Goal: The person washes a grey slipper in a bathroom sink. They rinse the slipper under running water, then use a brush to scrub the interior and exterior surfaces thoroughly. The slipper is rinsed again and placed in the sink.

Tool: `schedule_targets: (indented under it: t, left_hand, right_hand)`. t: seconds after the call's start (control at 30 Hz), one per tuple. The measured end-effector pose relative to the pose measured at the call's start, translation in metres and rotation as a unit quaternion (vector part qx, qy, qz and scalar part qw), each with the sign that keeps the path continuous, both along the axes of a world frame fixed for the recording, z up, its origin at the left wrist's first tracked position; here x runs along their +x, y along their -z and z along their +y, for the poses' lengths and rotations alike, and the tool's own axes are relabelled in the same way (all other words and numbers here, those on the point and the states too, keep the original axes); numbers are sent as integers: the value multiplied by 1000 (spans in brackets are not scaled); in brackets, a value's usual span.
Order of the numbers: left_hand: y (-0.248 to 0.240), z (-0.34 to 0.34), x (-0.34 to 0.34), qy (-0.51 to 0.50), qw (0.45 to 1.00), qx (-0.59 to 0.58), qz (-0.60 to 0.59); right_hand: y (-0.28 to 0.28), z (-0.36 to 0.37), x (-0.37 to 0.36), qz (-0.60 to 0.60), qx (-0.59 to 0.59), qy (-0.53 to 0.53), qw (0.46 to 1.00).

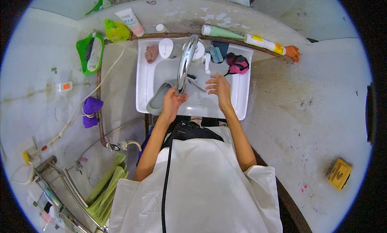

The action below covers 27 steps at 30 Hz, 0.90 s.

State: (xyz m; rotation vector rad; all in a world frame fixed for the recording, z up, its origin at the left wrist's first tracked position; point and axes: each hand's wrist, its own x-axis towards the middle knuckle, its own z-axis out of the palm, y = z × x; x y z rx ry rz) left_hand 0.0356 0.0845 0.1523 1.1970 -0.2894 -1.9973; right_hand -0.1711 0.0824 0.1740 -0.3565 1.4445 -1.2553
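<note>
Both my hands are over a white washbasin (pixel 141 82). My left hand (pixel 173 102) is under the tip of the curved chrome faucet (pixel 187 62), its fingers loosely bent and apart, with nothing visible in them. To the right, my right hand (pixel 219 89) hangs above the basin, palm inward and fingers spread, holding nothing. Between the hands lies a dark round drain piece (pixel 192 77) with a thin, pale strip running from it toward my right fingertips; what the strip is I cannot make out. A grey, sole-shaped patch (pixel 159 97) shows in the basin beside my left hand.
On the basin's back ledge are a reddish-brown lump (pixel 151 54), a white oval piece (pixel 165 48), a white faucet lever (pixel 207 64) and a pink-and-black cloth item (pixel 239 65). Tubes (pixel 221 32) and a yellow-green bottle (pixel 116 31) line the pipe behind. Green cloth (pixel 105 192) hangs lower left.
</note>
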Motion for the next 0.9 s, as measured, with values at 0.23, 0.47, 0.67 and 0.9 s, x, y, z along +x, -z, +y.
schedule_targets:
  t: [0.23,0.47,0.67,0.9]
  left_hand:
    - [1,-10,-3,7,998,14,58]
    - [8,-22,-14,6,998,16,65]
    - [25,-23,-16,4,995,-12,101]
    - [17,-25,-25,32,997,-10,69]
  right_hand:
    - [7,-18,-2,93,-42,-136,985]
    - [17,-15,4,102,-45,-120,986]
    - [19,1,12,-35,45,-54,997]
    - [1,5,56,-368,50,-104,923]
